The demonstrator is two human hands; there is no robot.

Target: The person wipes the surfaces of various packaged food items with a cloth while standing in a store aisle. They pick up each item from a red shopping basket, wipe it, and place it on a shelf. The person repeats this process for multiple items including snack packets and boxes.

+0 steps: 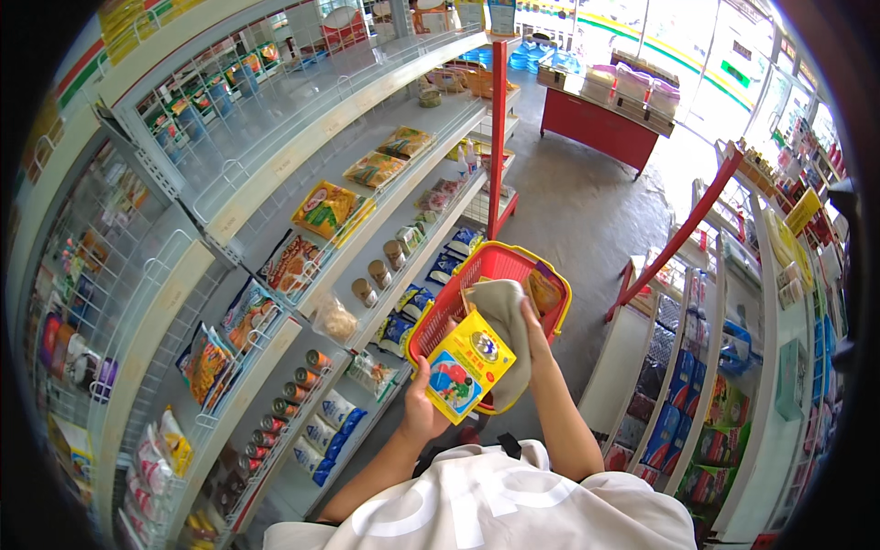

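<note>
A yellow printed food packet [471,368] is held in my left hand [423,405], its thumb along the near left edge. My right hand [540,333] grips a beige-grey cloth item [505,302], perhaps a cap, with the thumb on its upper side; its fingers are hidden. Both things are over a red plastic shopping basket [440,323] with a yellow rim. Inside the basket, near its far right corner, lies an orange and purple packet [543,289]. What supports the basket is hidden from view.
White shop shelves [316,295] on the left carry packets, jars and cans [295,392]. More stocked shelves [687,385] stand on the right, behind a slanting red post [687,227]. A red-fronted table [598,127] with plastic tubs stands across the grey floor [543,199].
</note>
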